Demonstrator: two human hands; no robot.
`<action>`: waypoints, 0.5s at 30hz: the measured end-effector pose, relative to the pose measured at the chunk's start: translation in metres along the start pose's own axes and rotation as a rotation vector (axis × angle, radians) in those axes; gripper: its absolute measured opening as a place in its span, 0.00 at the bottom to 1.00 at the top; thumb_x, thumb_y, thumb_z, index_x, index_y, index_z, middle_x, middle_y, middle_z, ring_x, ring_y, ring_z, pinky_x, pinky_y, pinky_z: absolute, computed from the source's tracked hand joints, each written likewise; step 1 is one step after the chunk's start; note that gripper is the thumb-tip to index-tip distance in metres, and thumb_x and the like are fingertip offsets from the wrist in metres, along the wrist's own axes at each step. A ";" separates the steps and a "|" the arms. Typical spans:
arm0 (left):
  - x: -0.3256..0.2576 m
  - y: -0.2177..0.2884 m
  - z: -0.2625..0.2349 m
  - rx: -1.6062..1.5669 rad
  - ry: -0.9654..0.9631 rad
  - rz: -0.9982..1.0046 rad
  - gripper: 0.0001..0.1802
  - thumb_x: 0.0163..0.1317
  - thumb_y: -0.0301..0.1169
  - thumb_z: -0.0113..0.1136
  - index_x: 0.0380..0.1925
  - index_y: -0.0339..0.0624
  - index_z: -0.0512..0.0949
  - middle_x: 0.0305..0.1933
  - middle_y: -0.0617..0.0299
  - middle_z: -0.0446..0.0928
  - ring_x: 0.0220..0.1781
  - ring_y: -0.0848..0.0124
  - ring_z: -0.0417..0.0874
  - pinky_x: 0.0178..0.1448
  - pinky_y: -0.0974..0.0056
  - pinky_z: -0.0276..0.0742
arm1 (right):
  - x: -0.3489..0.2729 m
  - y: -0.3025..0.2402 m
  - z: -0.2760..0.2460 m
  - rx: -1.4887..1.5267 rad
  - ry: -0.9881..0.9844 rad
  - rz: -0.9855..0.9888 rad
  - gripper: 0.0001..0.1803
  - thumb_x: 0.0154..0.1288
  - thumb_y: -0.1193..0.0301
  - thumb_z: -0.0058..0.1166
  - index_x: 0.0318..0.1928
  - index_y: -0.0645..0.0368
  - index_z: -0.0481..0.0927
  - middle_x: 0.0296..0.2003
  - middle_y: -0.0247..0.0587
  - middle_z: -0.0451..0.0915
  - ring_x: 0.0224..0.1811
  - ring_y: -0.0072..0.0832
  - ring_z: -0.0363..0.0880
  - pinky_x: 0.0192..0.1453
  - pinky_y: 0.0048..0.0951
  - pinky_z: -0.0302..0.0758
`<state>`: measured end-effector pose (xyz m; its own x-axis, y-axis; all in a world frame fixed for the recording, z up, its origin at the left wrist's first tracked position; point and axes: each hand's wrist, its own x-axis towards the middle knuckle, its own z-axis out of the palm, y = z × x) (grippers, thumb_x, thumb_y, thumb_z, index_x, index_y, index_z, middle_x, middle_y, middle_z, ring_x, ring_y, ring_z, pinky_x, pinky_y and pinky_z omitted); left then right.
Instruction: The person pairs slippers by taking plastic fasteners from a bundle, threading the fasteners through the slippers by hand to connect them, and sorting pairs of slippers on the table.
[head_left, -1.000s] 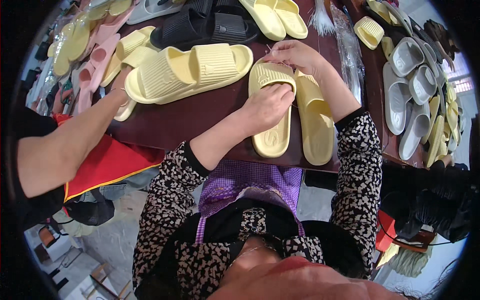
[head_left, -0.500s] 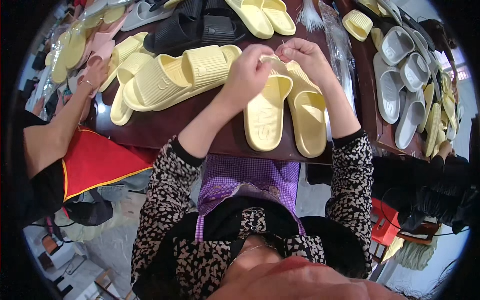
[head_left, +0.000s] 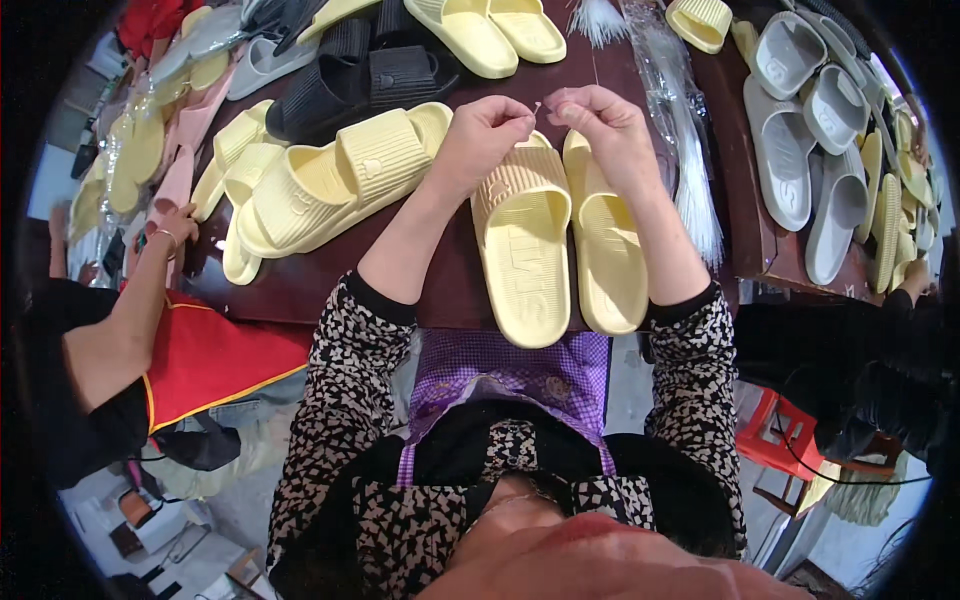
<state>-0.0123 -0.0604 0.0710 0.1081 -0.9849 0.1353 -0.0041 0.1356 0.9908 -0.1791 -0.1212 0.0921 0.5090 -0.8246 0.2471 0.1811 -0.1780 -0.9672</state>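
Note:
My left hand [head_left: 487, 140] is closed in a pinch above the toe end of a pale yellow slide slipper [head_left: 528, 265]. Beside it my right hand [head_left: 606, 135] is pinched too, over a matching yellow slipper [head_left: 612, 265]. A tiny pale bit shows between the two sets of fingertips, too small to name. Both slippers lie side by side with their heels toward me, and the left one's heel reaches over the table edge. My right hand and wrist partly cover the right slipper's strap.
More yellow slippers [head_left: 340, 180] lie to the left, black slippers [head_left: 365, 85] behind them. A bundle of thin white strands [head_left: 697, 205] in clear wrap rests at right, near grey slippers [head_left: 785, 150]. At left, a co-worker's hand [head_left: 178, 228] touches pink slippers [head_left: 180, 180].
My fingertips have come off the left slipper's strap area, which now shows. The left slipper has slid toward me, past the table edge. The whole view has shifted slightly.

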 end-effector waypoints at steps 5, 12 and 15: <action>-0.007 0.006 0.001 -0.266 0.048 -0.122 0.05 0.60 0.27 0.58 0.36 0.39 0.77 0.26 0.69 0.75 0.22 0.85 0.69 0.26 0.81 0.64 | -0.008 0.001 -0.001 -0.211 0.030 0.086 0.06 0.62 0.76 0.54 0.38 0.64 0.81 0.32 0.32 0.81 0.35 0.15 0.75 0.42 0.19 0.72; -0.012 0.004 0.002 -0.328 0.053 -0.152 0.05 0.61 0.25 0.56 0.36 0.39 0.77 0.26 0.68 0.75 0.22 0.84 0.70 0.26 0.80 0.65 | -0.016 -0.002 0.007 -0.453 -0.017 0.089 0.06 0.61 0.74 0.55 0.36 0.63 0.81 0.29 0.30 0.81 0.33 0.15 0.74 0.40 0.18 0.72; -0.014 -0.002 0.003 -0.325 0.056 -0.153 0.05 0.61 0.25 0.56 0.36 0.39 0.77 0.26 0.68 0.75 0.22 0.84 0.70 0.27 0.80 0.66 | -0.019 0.001 0.008 -0.504 -0.023 0.051 0.06 0.61 0.73 0.56 0.35 0.63 0.81 0.28 0.30 0.81 0.32 0.15 0.74 0.40 0.19 0.72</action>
<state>-0.0168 -0.0474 0.0672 0.1378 -0.9902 -0.0243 0.3319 0.0231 0.9430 -0.1819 -0.1018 0.0865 0.5258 -0.8281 0.1944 -0.2702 -0.3793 -0.8849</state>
